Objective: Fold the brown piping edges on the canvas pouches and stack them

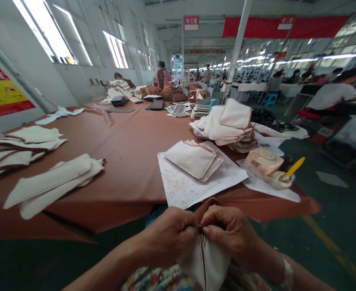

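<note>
Possibly slip-prone: narrow pinch

Cream fabric piece [217, 260] could slip or its brown strip [203, 258] skew, likely because left hand [173, 230] and right hand [234, 232] pinch just the top end. Hands sit close together, clamped there; piece hangs below and between them, near side of the white sheet [181, 196].
</note>
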### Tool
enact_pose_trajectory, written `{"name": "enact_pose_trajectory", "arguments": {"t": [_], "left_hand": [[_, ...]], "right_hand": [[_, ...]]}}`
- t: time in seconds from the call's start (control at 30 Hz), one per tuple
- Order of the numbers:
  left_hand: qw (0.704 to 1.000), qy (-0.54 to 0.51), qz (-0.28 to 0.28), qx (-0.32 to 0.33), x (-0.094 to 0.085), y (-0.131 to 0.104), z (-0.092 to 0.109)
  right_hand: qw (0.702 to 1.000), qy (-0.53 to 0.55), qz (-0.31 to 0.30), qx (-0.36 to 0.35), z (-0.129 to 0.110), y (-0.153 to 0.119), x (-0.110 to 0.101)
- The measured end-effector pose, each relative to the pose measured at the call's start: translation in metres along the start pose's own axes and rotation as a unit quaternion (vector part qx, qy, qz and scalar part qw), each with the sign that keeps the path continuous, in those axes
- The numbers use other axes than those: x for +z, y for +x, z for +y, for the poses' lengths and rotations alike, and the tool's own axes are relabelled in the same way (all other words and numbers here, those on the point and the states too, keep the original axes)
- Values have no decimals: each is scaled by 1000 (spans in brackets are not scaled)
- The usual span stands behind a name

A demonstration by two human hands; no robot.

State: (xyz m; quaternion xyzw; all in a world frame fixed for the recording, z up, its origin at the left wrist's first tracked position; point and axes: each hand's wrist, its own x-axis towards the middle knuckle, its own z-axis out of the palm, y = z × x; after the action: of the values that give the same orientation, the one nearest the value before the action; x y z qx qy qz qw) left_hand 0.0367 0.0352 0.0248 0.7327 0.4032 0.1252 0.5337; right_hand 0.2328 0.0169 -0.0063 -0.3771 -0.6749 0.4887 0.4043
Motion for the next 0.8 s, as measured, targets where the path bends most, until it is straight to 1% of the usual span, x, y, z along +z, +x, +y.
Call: {"name": "enact_pose_trajectory", "arguments": {"t": [0.07, 0.17, 0.23, 0.3, 0.4, 0.47, 0.57, 0.63, 0.7, 0.8], "left_hand": [[1000, -21, -13, -15, -8, 10, -5], [998, -46, -23, -28, -20, 24, -14], [995, -82, -28, -44, -26, 32, -21], [988, -140, -28, -59, -31, 40, -28], [973, -219, -36, -65, -30, 51, -36], [963, -251, -53, -85, -27, 59, -40], [950, -278, -86, -112, -23, 69, -41], [950, -273, -111, -102, -24, 75, -40], [956, -246, -129, -93, -28, 80, -38], [963, -208, -151, -87, -32, 89, -37]], "right_hand": [[998, -19, 0, -56, 9, 5, -5], [988, -76, -2, -135, 23, 13, -12], [979, -113, -11, -171, 30, 18, -16], [969, -147, -20, -200, 36, 23, -20], [957, -194, -31, -213, 42, 28, -25], [949, -230, -37, -212, 46, 31, -29], [925, -295, -47, -235, 51, 33, -36], [904, -337, -65, -254, 53, 35, -42], [891, -361, -87, -262, 54, 37, -48], [892, -351, -95, -270, 54, 38, -55]]}}
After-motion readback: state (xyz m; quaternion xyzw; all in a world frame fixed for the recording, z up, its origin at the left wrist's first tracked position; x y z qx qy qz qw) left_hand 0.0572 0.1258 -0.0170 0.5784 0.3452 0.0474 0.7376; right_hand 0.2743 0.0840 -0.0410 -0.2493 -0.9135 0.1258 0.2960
